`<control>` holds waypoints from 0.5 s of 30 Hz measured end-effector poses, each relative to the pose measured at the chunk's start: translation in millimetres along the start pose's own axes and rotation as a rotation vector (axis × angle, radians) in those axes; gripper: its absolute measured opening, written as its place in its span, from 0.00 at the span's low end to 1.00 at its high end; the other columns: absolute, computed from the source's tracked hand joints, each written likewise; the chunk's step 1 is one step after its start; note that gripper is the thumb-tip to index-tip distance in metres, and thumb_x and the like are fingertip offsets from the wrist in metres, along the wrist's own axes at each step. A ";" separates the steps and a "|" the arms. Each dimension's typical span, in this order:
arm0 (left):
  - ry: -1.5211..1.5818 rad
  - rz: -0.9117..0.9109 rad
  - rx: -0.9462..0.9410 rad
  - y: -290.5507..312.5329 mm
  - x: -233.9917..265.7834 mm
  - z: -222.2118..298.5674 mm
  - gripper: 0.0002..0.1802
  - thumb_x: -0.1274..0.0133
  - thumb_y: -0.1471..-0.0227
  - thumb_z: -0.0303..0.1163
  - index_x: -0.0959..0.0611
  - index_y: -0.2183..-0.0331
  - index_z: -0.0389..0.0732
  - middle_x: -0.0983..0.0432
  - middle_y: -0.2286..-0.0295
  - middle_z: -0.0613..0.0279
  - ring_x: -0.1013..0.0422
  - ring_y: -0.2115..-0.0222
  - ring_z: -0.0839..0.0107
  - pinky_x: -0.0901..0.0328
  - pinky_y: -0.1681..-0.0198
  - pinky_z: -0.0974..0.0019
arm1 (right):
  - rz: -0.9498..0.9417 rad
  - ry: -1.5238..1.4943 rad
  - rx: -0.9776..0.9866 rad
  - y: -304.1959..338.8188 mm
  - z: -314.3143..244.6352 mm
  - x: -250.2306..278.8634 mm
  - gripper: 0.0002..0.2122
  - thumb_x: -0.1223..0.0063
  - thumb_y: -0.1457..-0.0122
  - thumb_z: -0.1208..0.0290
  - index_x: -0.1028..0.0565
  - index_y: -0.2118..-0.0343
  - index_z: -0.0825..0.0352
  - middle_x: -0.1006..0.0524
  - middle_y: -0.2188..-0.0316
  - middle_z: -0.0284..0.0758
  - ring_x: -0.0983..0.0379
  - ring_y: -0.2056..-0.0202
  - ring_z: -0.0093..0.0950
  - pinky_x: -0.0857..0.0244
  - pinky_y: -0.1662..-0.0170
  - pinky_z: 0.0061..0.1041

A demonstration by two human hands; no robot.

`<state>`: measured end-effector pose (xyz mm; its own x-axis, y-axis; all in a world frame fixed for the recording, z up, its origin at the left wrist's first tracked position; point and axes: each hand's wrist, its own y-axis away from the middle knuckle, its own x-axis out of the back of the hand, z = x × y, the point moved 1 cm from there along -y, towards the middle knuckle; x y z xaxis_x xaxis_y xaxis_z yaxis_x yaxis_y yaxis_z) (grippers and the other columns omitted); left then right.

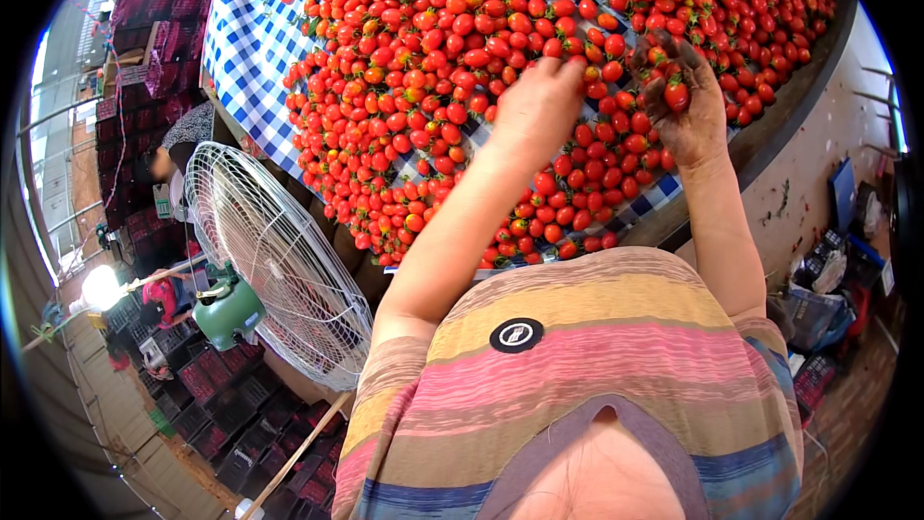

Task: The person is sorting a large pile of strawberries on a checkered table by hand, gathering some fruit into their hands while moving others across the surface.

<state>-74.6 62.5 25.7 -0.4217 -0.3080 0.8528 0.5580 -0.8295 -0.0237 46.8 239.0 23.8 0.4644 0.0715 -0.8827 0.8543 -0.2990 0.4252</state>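
A thick spread of red cherry tomatoes (404, 48), some with green stem tops, covers the table in front of me. My left hand (544, 106) is down among them near the middle, its fingers curled and their tips hidden, so whatever they pinch does not show. To the right, my right hand (691, 111) is turned palm up with dark-stained fingers bent round a few cherry tomatoes (677, 96). Between the two hands, loose tomatoes lie on the blue-and-white checked cloth (252, 48).
A large caged fan (279, 270) with a green motor stands close on my left. Stacked dark crates (207, 376) fill the floor beyond it, where another person (183, 140) is partly visible. The table's dark raised edge (770, 130) curves along the right; bags and crates (818, 299) lie past it.
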 end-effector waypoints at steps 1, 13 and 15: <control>-0.119 0.024 -0.061 -1.3 -17.2 5.7 0.24 0.42 0.52 0.27 0.21 0.51 0.50 0.27 0.56 0.51 0.27 0.57 0.50 0.27 0.59 0.56 | -0.018 -0.042 0.025 -2.3 -5.8 7.2 0.15 0.54 0.33 0.66 0.27 0.51 0.71 0.24 0.52 0.44 0.25 0.51 0.36 0.20 0.63 0.24; 0.081 -0.100 0.069 38.1 -3.2 -43.0 0.22 0.40 0.49 0.26 0.23 0.50 0.45 0.31 0.58 0.51 0.28 0.58 0.51 0.29 0.59 0.56 | 0.127 0.059 0.033 3.1 3.7 -6.6 0.15 0.53 0.33 0.65 0.27 0.50 0.71 0.24 0.51 0.46 0.25 0.49 0.41 0.24 0.50 0.40; 0.232 -0.012 0.245 52.5 11.2 -59.3 0.22 0.37 0.49 0.28 0.22 0.51 0.38 0.28 0.58 0.50 0.28 0.57 0.53 0.30 0.57 0.59 | 0.145 0.200 -0.041 0.1 17.1 -10.6 0.15 0.53 0.33 0.64 0.27 0.50 0.70 0.24 0.51 0.45 0.26 0.49 0.42 0.24 0.50 0.41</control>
<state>-92.4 -12.1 3.1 -0.5654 -0.4199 0.7099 0.6953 -0.7057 0.1364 37.9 221.9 29.8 0.6165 0.2187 -0.7564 0.7821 -0.2812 0.5561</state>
